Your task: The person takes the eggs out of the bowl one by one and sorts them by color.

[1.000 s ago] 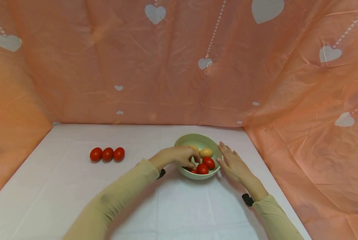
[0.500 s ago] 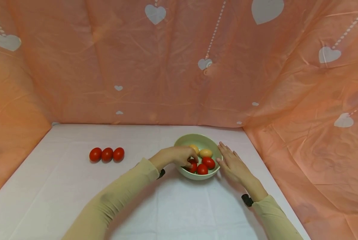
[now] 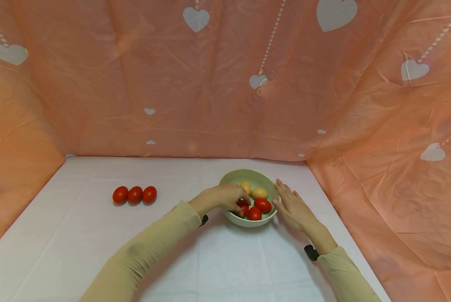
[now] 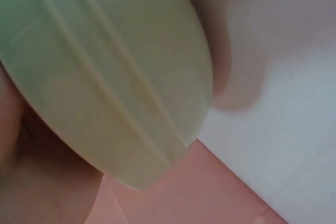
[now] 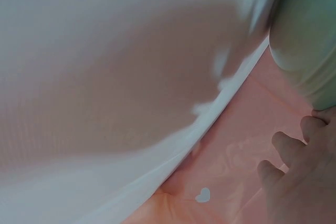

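Observation:
In the head view, a pale green bowl [image 3: 248, 224] holds red tomatoes and yellow egg-shaped fruits. My left hand [image 3: 229, 198] reaches over its left side, fingers and thumb curled round a red tomato [image 3: 244, 209] low in the bowl. Beside that lie another tomato [image 3: 254, 213] and a third tomato [image 3: 263, 205]. Behind them are two yellow fruits [image 3: 259, 193]. My right hand [image 3: 293, 208] has its fingers straight against the bowl's right rim. The left wrist view shows the bowl's outer wall [image 4: 121, 77]; the fingertips are hidden there.
A row of three red tomatoes [image 3: 135, 195] sits at the left on the white tablecloth [image 3: 225, 260]. Orange curtain [image 3: 210, 105] with pale hearts encloses the back and sides. The table's right edge runs close to the right forearm.
My left fingers have shifted slightly inside the bowl, and the tomato between them shows more than a second ago. The right hand stays at the rim; the row of tomatoes has not moved.

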Motion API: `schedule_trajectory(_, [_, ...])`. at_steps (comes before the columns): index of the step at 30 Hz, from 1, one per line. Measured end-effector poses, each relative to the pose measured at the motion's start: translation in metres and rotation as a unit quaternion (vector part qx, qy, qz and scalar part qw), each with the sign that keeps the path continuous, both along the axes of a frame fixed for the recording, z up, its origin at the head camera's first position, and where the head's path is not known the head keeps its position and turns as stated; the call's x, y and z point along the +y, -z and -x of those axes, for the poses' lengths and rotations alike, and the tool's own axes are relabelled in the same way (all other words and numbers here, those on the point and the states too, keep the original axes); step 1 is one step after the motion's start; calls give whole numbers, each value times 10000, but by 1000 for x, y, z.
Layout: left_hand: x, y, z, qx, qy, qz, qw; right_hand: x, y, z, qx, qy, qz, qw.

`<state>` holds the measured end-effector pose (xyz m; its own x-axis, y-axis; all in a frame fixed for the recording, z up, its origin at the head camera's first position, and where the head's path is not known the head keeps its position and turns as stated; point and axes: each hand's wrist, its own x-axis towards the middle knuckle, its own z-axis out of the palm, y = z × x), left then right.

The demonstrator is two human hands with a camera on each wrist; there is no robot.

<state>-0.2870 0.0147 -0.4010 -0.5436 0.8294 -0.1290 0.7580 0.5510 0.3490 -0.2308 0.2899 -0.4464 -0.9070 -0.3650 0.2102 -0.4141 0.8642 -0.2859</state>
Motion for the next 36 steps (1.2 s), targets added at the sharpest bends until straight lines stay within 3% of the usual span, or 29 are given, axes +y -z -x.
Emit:
schedule_trajectory(7, [0,0,-1,19,-47,50,10000,-1,-1,0,0,4,16,10000])
schedule_trajectory(17, [-5,7,2,69,14,-229,9997,-1,-1,0,-16,-1,11,10000])
schedule_trajectory(24, [-12,10,1,149,151,-891,9958,-1,-1,-1,-12,22,-2,10000])
schedule_trajectory(36, [-24,12,-6,383,125,-1897,9810,-1,0,-2,29,5,71,10000])
